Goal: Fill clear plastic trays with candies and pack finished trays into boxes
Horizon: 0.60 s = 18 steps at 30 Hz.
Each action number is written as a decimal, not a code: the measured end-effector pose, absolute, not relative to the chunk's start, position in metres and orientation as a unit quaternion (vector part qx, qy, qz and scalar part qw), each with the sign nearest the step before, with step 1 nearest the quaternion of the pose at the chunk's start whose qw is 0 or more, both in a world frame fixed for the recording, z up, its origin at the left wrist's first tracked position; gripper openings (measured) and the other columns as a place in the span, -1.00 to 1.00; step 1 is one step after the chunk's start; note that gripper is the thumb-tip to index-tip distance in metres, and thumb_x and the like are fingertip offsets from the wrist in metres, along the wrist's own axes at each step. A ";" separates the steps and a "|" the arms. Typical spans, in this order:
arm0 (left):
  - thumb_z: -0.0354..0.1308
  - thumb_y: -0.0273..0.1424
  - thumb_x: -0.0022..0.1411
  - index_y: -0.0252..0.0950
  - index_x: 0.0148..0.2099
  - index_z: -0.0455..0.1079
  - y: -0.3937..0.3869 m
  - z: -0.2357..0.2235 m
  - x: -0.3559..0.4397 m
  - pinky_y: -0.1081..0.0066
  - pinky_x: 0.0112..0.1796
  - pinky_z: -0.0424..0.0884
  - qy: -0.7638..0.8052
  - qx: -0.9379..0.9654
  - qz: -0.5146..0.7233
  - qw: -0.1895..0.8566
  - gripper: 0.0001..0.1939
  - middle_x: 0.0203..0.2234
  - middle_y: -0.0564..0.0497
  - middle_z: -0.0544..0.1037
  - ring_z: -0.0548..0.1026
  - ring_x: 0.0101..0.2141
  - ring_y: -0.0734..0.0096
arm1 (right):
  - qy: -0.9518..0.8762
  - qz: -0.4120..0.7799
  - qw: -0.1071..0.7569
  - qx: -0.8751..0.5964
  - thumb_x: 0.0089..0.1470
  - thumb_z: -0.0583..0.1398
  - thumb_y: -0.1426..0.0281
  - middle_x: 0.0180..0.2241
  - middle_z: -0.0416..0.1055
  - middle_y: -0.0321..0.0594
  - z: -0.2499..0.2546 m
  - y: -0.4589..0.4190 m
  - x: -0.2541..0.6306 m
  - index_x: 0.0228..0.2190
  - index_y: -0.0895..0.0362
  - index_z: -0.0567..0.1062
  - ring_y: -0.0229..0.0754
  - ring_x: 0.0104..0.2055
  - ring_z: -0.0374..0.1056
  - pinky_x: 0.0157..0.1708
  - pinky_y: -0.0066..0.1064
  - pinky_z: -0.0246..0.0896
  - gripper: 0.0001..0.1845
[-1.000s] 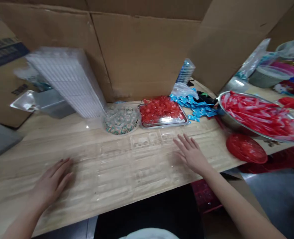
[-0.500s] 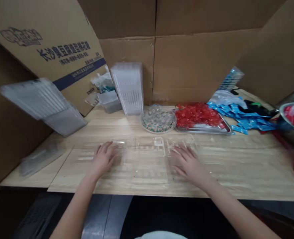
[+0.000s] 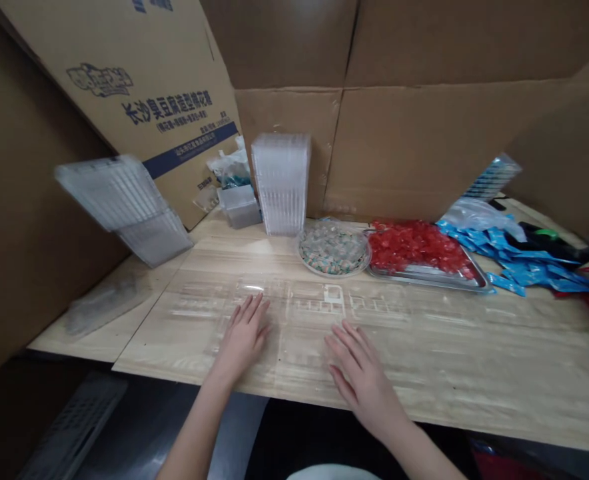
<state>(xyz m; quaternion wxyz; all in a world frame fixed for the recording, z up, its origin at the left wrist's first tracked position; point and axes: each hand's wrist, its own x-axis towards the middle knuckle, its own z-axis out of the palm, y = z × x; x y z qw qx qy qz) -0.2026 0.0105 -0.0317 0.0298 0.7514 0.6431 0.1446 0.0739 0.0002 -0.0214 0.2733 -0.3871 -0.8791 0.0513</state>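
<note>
Several clear plastic trays point(image 3: 314, 308) lie in a row on the wooden table, hard to tell apart from its surface. My left hand point(image 3: 243, 337) rests flat over the tray left of the middle, fingers stretched out. Lower and to the right is my right hand point(image 3: 362, 373), its fingers spread near the lower part of the middle and right trays. Whether the right fingers touch plastic, I cannot tell. Neither hand grips anything visible.
Behind the trays stand a round dish of small wrapped pieces point(image 3: 333, 250) and a metal tray point(image 3: 424, 275) of red packets. Blue packets point(image 3: 519, 260) lie further right. Stacked clear trays point(image 3: 282, 183) stand at the back; another stack point(image 3: 119, 200) leans left by a cardboard box point(image 3: 174, 87).
The view has turned slightly left. My left hand has moved rightward, closer to the middle tray. The right hand has drawn back from the right tray's top toward the table's front edge.
</note>
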 end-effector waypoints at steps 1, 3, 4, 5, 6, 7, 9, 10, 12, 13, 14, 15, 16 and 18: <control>-0.11 -0.35 0.26 -0.26 0.20 0.11 0.014 -0.035 -0.202 0.05 0.11 0.06 0.643 0.754 0.127 0.035 -0.54 0.19 -0.11 0.17 0.07 0.20 0.19 | -0.873 0.055 0.294 -0.385 0.06 0.07 0.50 0.08 0.25 -0.06 -0.024 -0.013 0.077 0.07 0.12 0.25 0.02 0.22 -0.02 0.11 0.03 0.05 -0.50; -0.13 -0.33 0.26 -0.26 0.17 0.16 0.017 -0.042 -0.202 0.07 0.12 0.06 0.645 0.756 0.106 0.038 -0.56 0.16 -0.10 0.22 0.10 0.18 0.21 | -0.866 0.061 0.323 -0.377 0.01 0.07 0.58 0.06 0.28 -0.09 -0.032 -0.040 0.085 0.05 0.12 0.28 0.01 0.20 0.02 0.09 0.00 0.09 -0.48; -0.13 -0.32 0.26 -0.27 0.16 0.18 0.017 -0.045 -0.203 0.07 0.11 0.07 0.645 0.757 0.104 0.036 -0.57 0.15 -0.10 0.25 0.12 0.18 0.21 | -0.864 0.064 0.330 -0.374 -0.01 0.06 0.61 0.05 0.28 -0.09 -0.037 -0.053 0.090 0.04 0.12 0.30 0.01 0.19 0.03 0.08 -0.01 0.11 -0.46; -0.13 -0.30 0.26 -0.27 0.14 0.20 0.017 -0.047 -0.204 0.08 0.11 0.08 0.642 0.759 0.105 0.033 -0.57 0.14 -0.11 0.26 0.13 0.17 0.20 | -0.862 0.065 0.336 -0.375 -0.04 0.04 0.64 0.04 0.29 -0.10 -0.042 -0.063 0.096 0.02 0.12 0.31 0.01 0.19 0.04 0.08 -0.02 0.12 -0.45; -0.13 -0.28 0.25 -0.28 0.13 0.22 0.017 -0.049 -0.206 0.07 0.10 0.10 0.639 0.761 0.108 0.030 -0.57 0.13 -0.12 0.27 0.15 0.16 0.19 | -0.857 0.064 0.340 -0.382 -0.06 0.03 0.66 0.03 0.29 -0.10 -0.046 -0.072 0.104 0.01 0.13 0.32 0.01 0.18 0.04 0.07 -0.03 0.13 -0.44; -0.13 -0.26 0.25 -0.28 0.12 0.23 0.017 -0.051 -0.208 0.07 0.08 0.13 0.634 0.765 0.110 0.025 -0.57 0.12 -0.14 0.28 0.17 0.15 0.17 | -0.850 0.057 0.343 -0.395 -0.07 0.02 0.67 0.03 0.29 -0.10 -0.051 -0.078 0.114 0.00 0.13 0.33 0.01 0.18 0.05 0.06 -0.03 0.13 -0.43; -0.13 -0.25 0.23 -0.27 0.08 0.26 0.017 -0.051 -0.212 0.02 0.04 0.18 0.625 0.772 0.115 0.009 -0.58 0.11 -0.16 0.29 0.20 0.13 0.09 | -0.831 0.024 0.344 -0.435 -0.07 0.02 0.67 0.02 0.29 -0.10 -0.056 -0.083 0.143 0.01 0.12 0.32 0.02 0.17 0.05 0.06 -0.01 0.12 -0.43; -0.13 -0.24 0.22 -0.26 0.05 0.28 0.016 -0.050 -0.213 -0.02 0.01 0.20 0.626 0.770 0.122 -0.009 -0.59 0.10 -0.18 0.30 0.20 0.13 0.03 | -0.818 -0.003 0.342 -0.463 -0.06 0.03 0.66 0.02 0.29 -0.09 -0.057 -0.082 0.162 0.01 0.11 0.32 0.03 0.17 0.06 0.05 0.00 0.12 -0.43; -0.12 -0.25 0.22 -0.23 0.03 0.27 0.015 -0.043 -0.210 -0.10 -0.01 0.19 0.629 0.763 0.147 -0.032 -0.62 0.11 -0.18 0.27 0.16 0.14 -0.07 | -0.772 -0.069 0.334 -0.536 -0.02 0.05 0.61 0.01 0.30 -0.07 -0.056 -0.074 0.210 0.02 0.10 0.30 0.05 0.15 0.07 0.03 0.01 0.13 -0.47; -0.11 -0.23 0.21 -0.19 0.04 0.25 0.015 -0.039 -0.205 -0.11 -0.02 0.21 0.620 0.765 0.172 -0.034 -0.62 0.12 -0.16 0.26 0.15 0.14 -0.10 | -0.737 -0.105 0.334 -0.579 0.01 0.06 0.57 0.00 0.30 -0.04 -0.053 -0.067 0.238 0.02 0.11 0.30 0.05 0.14 0.09 0.02 0.01 0.13 -0.51; -0.11 -0.21 0.21 -0.15 0.04 0.23 0.015 -0.034 -0.196 -0.11 -0.03 0.23 0.613 0.763 0.202 -0.029 -0.63 0.12 -0.12 0.25 0.16 0.13 -0.10 | -0.696 -0.131 0.331 -0.624 0.04 0.06 0.53 -0.01 0.31 -0.02 -0.050 -0.060 0.266 0.02 0.13 0.30 0.05 0.14 0.10 0.02 0.00 0.13 -0.54; -0.10 -0.20 0.21 -0.13 0.03 0.23 0.016 -0.028 -0.183 -0.10 -0.04 0.25 0.603 0.762 0.235 -0.022 -0.64 0.10 -0.10 0.27 0.20 0.11 -0.08 | -0.657 -0.157 0.327 -0.661 0.07 0.06 0.48 -0.02 0.31 0.01 -0.047 -0.051 0.294 0.00 0.14 0.32 0.05 0.13 0.11 0.03 0.00 0.12 -0.58; -0.10 -0.20 0.21 -0.13 0.03 0.23 0.017 -0.023 -0.165 -0.07 -0.04 0.27 0.587 0.766 0.261 -0.006 -0.64 0.08 -0.10 0.29 0.25 0.08 -0.05 | -0.636 -0.170 0.310 -0.686 0.10 0.05 0.43 -0.01 0.30 0.03 -0.045 -0.041 0.320 -0.01 0.17 0.32 0.06 0.12 0.12 0.03 0.00 0.11 -0.61; -0.08 -0.22 0.22 -0.17 0.05 0.22 0.023 -0.014 -0.115 0.02 -0.02 0.29 0.540 0.790 0.288 0.036 -0.64 0.03 -0.12 0.35 0.30 0.05 0.06 | -0.619 -0.182 0.262 -0.717 0.12 0.04 0.34 0.02 0.27 0.09 -0.043 -0.020 0.360 -0.02 0.21 0.34 0.09 0.14 0.10 0.04 -0.01 0.09 -0.60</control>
